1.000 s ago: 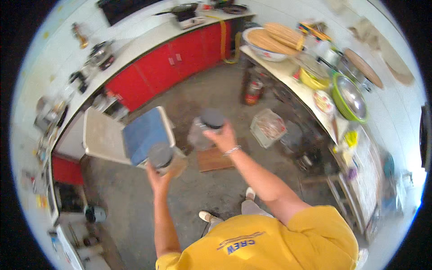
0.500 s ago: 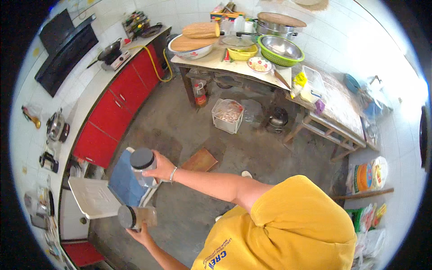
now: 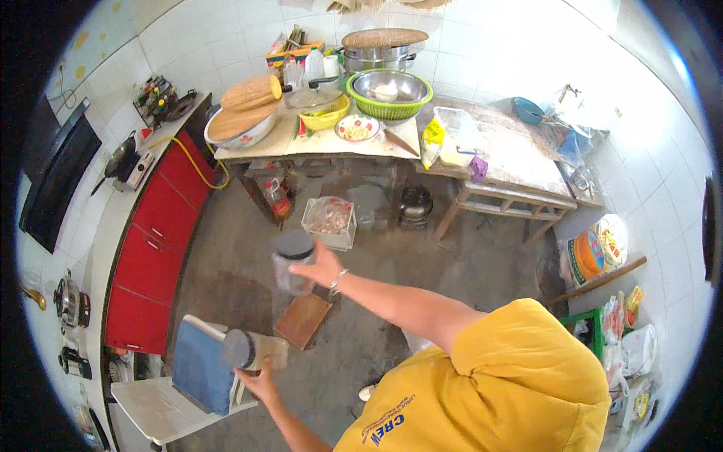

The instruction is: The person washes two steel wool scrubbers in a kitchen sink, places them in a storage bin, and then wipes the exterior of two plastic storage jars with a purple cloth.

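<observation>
1. Head camera: a person in a yellow shirt holds two dark-lidded jars above a grey kitchen floor, one in each of the hands.
2. The left hand grasps the left jar from below and the side; the jar tilts, its lid toward the picture's left, overlapping the edge of a blue panel. Whether the two touch cannot be told.
3. The right hand is wrapped around the right jar, a see-through container with its lid uppermost, slightly blurred, held well apart from the left jar.
4. Beneath the right jar in the view, a brown board lies on the floor, its lower corner pointing into the space between the two arms.
5. Grey floor stretches from the right jar to the red cabinets on the left, and beyond the right forearm to the bench.
6. A white basket stands on the floor past the right jar, near the front edge of the far counter, which carries a broad bowl and a green basket.
</observation>
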Available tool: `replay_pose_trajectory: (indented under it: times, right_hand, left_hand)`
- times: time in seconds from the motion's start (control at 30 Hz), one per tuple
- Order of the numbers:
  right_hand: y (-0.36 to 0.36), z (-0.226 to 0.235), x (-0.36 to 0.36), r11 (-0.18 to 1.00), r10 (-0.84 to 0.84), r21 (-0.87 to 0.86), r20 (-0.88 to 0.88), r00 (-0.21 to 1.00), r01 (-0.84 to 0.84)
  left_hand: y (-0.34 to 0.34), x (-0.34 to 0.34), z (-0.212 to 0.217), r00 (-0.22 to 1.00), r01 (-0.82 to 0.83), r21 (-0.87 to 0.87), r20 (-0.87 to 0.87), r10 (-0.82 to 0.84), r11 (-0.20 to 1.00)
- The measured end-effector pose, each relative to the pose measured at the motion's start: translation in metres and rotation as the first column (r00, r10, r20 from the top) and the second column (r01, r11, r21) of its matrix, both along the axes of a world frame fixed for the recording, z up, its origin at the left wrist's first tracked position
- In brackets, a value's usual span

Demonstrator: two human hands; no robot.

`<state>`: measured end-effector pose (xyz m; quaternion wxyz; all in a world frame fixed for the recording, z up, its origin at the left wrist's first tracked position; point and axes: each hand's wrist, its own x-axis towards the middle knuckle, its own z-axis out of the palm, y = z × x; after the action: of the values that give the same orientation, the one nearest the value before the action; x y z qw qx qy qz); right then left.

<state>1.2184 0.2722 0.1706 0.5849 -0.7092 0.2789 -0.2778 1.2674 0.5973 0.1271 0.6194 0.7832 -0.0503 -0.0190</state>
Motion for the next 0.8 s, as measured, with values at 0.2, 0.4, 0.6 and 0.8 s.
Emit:
replay_pose_trajectory:
  times: [0.2,0.4,0.6,0.8]
  right_hand:
    - [-0.185,-0.045,-0.061,0.911,-0.412,0.043,0.128,0.902,0.410]
    - [-0.291,-0.031,-0.129,0.876,-0.376,-0.331,-0.016,0.927,0.350]
    - [-0.377,-0.036,-0.194,0.894,-0.307,-0.361,-0.062,0.950,0.265]
    - [-0.408,-0.055,-0.293,0.822,-0.537,-0.253,-0.043,0.843,0.511]
  left_hand:
    - [-0.141,-0.029,0.007,0.993,0.117,0.110,0.014,-0.119,0.987]
    - [-0.280,-0.063,-0.005,0.956,0.279,-0.027,-0.091,-0.280,0.960]
    - [-0.441,-0.102,0.005,0.829,0.538,0.029,-0.200,-0.523,0.842]
    - [-0.549,-0.123,-0.005,0.608,0.791,0.057,-0.180,-0.773,0.609]
